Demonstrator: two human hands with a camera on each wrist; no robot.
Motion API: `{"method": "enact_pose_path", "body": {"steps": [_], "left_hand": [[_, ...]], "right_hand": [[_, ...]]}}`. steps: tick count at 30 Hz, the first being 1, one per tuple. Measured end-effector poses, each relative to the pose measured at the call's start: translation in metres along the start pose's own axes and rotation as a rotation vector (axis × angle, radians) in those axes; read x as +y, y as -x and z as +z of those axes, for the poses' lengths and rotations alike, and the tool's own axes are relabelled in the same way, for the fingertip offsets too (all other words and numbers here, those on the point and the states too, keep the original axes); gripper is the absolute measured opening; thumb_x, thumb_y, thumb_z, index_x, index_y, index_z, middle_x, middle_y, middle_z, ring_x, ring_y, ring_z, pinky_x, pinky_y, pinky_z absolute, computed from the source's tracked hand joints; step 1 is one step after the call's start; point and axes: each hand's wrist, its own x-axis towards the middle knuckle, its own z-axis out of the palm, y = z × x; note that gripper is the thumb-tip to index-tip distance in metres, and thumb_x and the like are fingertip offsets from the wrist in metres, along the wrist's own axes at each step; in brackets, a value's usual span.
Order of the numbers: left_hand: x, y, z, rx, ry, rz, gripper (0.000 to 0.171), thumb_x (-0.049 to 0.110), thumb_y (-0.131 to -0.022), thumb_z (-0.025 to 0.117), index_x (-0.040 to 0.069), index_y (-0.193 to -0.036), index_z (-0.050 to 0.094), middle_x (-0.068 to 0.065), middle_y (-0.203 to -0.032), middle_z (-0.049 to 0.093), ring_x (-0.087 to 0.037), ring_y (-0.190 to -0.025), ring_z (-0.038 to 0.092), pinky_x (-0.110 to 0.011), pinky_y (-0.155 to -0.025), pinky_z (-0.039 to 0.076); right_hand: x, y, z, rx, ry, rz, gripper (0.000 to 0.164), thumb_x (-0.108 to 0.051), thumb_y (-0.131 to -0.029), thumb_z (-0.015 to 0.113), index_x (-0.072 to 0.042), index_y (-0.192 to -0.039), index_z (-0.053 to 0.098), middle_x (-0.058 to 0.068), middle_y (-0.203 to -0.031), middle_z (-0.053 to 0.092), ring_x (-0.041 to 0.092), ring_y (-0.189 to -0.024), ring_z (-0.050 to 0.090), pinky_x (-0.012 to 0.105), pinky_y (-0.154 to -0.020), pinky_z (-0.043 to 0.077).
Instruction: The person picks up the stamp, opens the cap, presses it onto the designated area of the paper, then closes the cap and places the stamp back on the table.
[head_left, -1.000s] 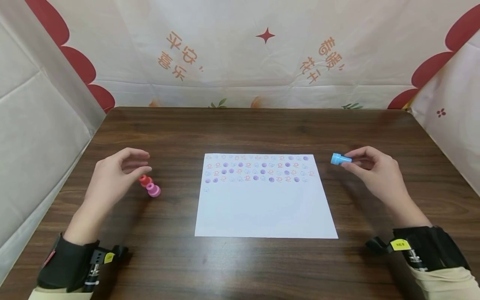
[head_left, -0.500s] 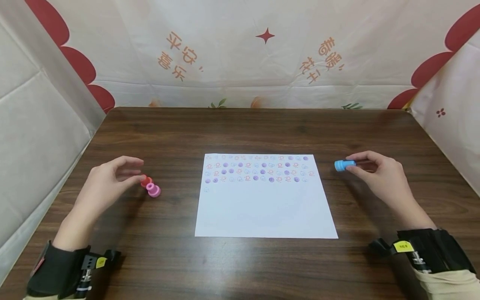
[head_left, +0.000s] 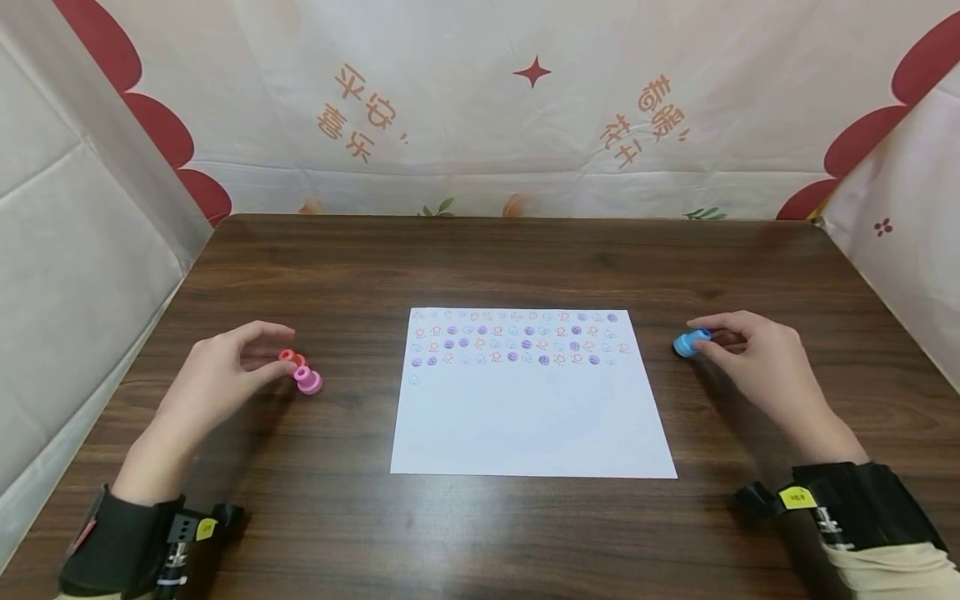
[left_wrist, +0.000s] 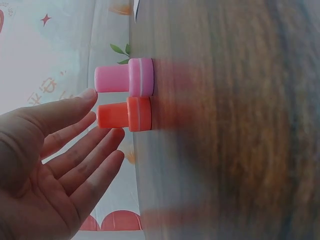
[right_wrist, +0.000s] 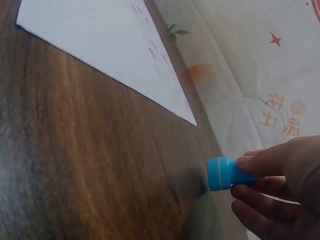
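One pink stamp and one red stamp stand upright side by side on the bench, left of the paper. Farther left, the left hand has its grip relaxed, fingers and thumb parted near the red stamp; whether they touch it cannot be told. Right of the paper, the right hand pinches a blue stamp in its grip, wide end tilted downward. Small red, blue and purple marks run in rows across the paper's far part.
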Motion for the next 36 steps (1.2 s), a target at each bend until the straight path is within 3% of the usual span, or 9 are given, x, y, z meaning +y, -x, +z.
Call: {"method": "enact_pose_path", "body": {"steps": [4,6,18,24,36], "left_hand": [[-0.0012,-0.0007,0.0015,0.007,-0.001,0.014,0.044,0.028,-0.085,0.072,0.004,-0.121,0.061,-0.024,-0.107,0.07,-0.035,-0.093,0.068,-0.058,-0.073,0.057],[-0.0018,-0.0009,0.002,0.007,-0.001,0.017,0.044,0.029,-0.085,0.071,0.004,-0.12,0.061,-0.023,-0.107,0.07,-0.035,-0.094,0.068,-0.058,-0.073,0.057],[-0.0036,0.0008,0.0018,-0.011,-0.011,0.01,0.039,0.029,-0.086,0.071,0.006,-0.117,0.064,-0.02,-0.104,0.072,-0.033,-0.093,0.068,-0.056,-0.075,0.058],[-0.0044,0.0012,0.001,-0.024,-0.014,0.011,0.033,0.017,-0.087,0.071,0.004,-0.116,0.064,-0.022,-0.104,0.071,-0.035,-0.094,0.068,-0.057,-0.075,0.058],[-0.0054,0.0031,0.0018,0.016,-0.056,-0.007,0.027,0.01,-0.086,0.071,0.005,-0.111,0.066,-0.025,-0.104,0.069,-0.038,-0.091,0.067,-0.059,-0.071,0.057]], "right_hand": [[0.0,0.0012,0.0021,-0.009,0.014,-0.013,0.026,-0.002,-0.081,0.074,0.0,-0.107,0.07,0.028,-0.104,0.066,0.039,-0.084,0.064,0.056,-0.067,0.059],[-0.0003,0.0018,0.0029,-0.015,0.015,-0.017,0.026,-0.002,-0.081,0.073,0.001,-0.107,0.07,0.029,-0.105,0.066,0.04,-0.085,0.063,0.065,-0.07,0.055],[-0.0023,0.0028,0.0044,-0.04,0.037,-0.025,0.029,-0.004,-0.082,0.073,0.0,-0.11,0.068,0.027,-0.105,0.064,0.041,-0.084,0.064,0.064,-0.07,0.056],[-0.0027,0.003,0.0036,-0.052,0.048,-0.018,0.034,-0.006,-0.082,0.073,0.0,-0.115,0.065,0.029,-0.105,0.064,0.043,-0.085,0.063,0.065,-0.07,0.055],[-0.0033,0.0061,0.0015,-0.046,0.052,0.001,0.038,-0.007,-0.082,0.073,-0.001,-0.118,0.062,0.028,-0.107,0.064,0.043,-0.087,0.063,0.066,-0.07,0.055]]}}
